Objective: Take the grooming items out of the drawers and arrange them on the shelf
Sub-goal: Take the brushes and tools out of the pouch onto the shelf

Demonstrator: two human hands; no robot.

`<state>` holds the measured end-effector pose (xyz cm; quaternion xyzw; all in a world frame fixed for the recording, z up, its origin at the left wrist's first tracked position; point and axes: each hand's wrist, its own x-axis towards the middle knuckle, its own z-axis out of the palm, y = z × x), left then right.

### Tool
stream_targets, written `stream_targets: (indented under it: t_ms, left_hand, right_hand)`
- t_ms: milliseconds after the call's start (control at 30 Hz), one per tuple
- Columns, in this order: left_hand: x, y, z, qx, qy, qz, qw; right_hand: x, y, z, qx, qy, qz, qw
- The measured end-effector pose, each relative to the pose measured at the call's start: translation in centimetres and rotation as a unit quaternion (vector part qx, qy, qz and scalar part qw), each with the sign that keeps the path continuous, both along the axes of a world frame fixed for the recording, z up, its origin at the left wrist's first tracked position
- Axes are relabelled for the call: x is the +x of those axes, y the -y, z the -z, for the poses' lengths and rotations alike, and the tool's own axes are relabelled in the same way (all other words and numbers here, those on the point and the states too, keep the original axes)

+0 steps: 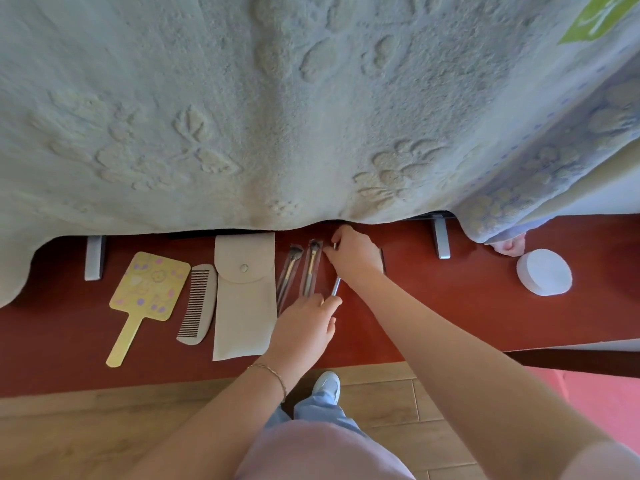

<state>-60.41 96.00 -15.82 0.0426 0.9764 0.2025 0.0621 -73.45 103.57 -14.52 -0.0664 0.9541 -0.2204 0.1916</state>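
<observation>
Silver brush (335, 287) lay between hands: left hand (304, 327) pinched near end, right hand (353, 251) gripped far end.

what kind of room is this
Probably a bedroom at home. A thick embossed blanket hangs over a red shelf above wood flooring, and a hand mirror, comb and makeup brushes lie in a row on the shelf.

left hand (304, 325) pinching (fingers curled) | right hand (353, 251) pinching, arm outstretched
</observation>
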Motion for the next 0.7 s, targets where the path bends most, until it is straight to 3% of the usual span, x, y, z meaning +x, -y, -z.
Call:
stream_targets:
  t_ms: [200, 333, 433, 500, 700]
  left_hand:
    - [0.1, 0.1, 0.1, -0.007, -0.018, 0.002, 1.000]
    - [0.2, 0.1, 0.1, 0.001, -0.026, -0.002, 1.000]
    - [0.2, 0.3, -0.1, 0.004, -0.034, 0.003, 0.999]
    - [0.2, 0.4, -0.5, 0.017, -0.040, -0.003, 0.999]
    - [0.2, 0.3, -1.4, 0.120, -0.025, -0.064, 0.990]
  right_hand:
    - [0.3, 0.1, 0.0, 0.012, -0.028, -0.005, 1.000]
    - [0.5, -0.2, -1.1, -0.041, -0.010, 0.009, 0.999]
    - [0.9, -2.4, -2.5, -0.080, -0.046, 0.065, 0.994]
    - [1.5, -4.5, -2.7, -0.050, -0.055, 0.105, 0.992]
    - [4.0, -6.7, -1.4, 0.068, 0.073, 0.128, 0.987]
